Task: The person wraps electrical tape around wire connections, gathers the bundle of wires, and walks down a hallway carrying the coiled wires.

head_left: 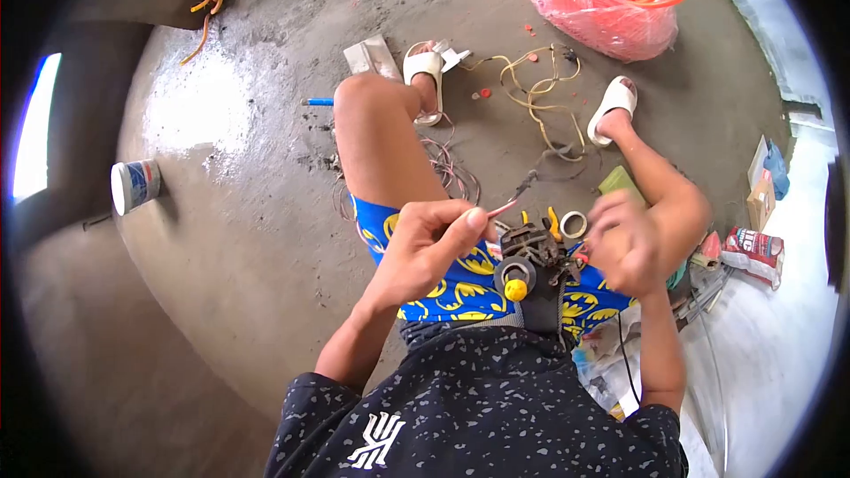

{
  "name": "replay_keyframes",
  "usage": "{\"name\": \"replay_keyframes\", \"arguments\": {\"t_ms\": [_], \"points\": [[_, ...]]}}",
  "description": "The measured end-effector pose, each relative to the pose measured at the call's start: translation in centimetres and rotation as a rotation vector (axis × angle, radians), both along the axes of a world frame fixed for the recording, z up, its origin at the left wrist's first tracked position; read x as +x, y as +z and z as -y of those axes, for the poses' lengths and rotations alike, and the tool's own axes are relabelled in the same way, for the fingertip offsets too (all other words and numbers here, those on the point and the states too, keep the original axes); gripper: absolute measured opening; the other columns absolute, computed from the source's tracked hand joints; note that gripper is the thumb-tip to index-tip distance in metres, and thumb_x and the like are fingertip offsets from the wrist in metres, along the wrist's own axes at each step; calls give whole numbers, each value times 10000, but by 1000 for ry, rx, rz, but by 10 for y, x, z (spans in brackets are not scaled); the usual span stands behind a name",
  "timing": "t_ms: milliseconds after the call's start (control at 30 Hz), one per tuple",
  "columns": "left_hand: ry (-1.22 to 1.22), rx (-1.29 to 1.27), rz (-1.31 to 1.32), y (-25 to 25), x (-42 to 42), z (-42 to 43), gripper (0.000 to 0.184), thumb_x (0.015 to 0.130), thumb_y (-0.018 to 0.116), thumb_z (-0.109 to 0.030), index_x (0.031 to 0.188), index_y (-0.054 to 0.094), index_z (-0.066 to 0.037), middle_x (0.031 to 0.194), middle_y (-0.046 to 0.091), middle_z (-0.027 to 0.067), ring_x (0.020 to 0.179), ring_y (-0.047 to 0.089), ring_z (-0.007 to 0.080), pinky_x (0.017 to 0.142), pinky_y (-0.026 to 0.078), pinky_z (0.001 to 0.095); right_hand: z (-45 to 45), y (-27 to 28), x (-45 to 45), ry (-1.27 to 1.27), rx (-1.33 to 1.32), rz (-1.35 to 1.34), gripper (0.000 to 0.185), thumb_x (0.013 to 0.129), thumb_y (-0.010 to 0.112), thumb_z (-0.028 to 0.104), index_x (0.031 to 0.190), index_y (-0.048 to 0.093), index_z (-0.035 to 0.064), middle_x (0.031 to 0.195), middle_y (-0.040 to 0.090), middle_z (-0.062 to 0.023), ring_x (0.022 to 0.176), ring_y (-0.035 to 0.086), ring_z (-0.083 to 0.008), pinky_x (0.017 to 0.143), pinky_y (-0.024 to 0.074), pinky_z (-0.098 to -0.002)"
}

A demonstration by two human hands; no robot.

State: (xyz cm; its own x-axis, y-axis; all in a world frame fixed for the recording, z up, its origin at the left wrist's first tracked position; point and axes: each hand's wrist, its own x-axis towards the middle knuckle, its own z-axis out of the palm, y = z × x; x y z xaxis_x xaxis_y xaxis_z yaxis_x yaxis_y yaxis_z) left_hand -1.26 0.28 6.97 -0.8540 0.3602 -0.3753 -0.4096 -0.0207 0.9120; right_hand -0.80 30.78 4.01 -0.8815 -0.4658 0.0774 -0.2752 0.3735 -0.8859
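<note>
Between the thumb and fingers of my left hand (436,243) is a thin pinkish wire (503,210), its end pointing up and right toward a dark joint on the cable lying beyond. My right hand (627,243) is raised over my right thigh, smeared by motion, so its fingers and anything in them cannot be made out. Between the hands, at my waist, sits a dark tool pouch (537,246) with yellow-handled tools (554,221) in it. A roll of tape (574,226) and a round item with a yellow centre (515,289) are beside and below the pouch.
Pale cable (531,106) lies looped on the wet grey floor (266,257) between my feet. Thin wires (453,170) coil by my left leg. Orange tubing in plastic wrap (595,13) is ahead, a white bucket (135,187) left, a red-and-white bag (753,257) right.
</note>
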Motion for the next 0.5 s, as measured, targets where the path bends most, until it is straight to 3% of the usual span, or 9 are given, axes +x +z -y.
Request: {"name": "replay_keyframes", "arguments": {"t_ms": [67,133,333,433,500], "points": [[-19,-7,47,-10,1,-3,369,999,535,-270,845,669,37,633,489,-43,630,403,40,545,324,235,29,6,19,188,47,473,504,714,721,85,1187,551,41,1126,563,-138,1078,565,-301,976,434,-370],[-26,33,51,-19,1,-7,371,1004,526,-272,863,670,39,638,479,-44,630,400,43,550,324,232,44,-23,37,386,215,132,624,691,735,116,1266,499,65,1229,520,-139,1143,531,-324,999,427,-392],[-85,11,38,-28,4,-10,361,1011,513,-263,901,668,44,658,486,-32,650,419,50,571,342,223,54,-41,50,442,302,121,599,640,763,144,1181,518,66,1219,526,-123,1114,533,-324,964,450,-402],[-123,0,63,-35,6,-10,322,1013,500,-224,976,661,52,691,544,-4,673,473,65,609,397,233,59,-21,47,408,141,6,597,580,775,113,1128,540,78,1150,575,-107,1034,577,-309,887,496,-392],[-79,-86,29,-34,8,-17,286,1008,502,-196,1006,653,47,708,572,8,689,497,71,632,418,240,55,-5,45,387,29,90,576,584,775,117,1108,539,78,1146,577,-106,1029,577,-313,882,495,-394]]}}
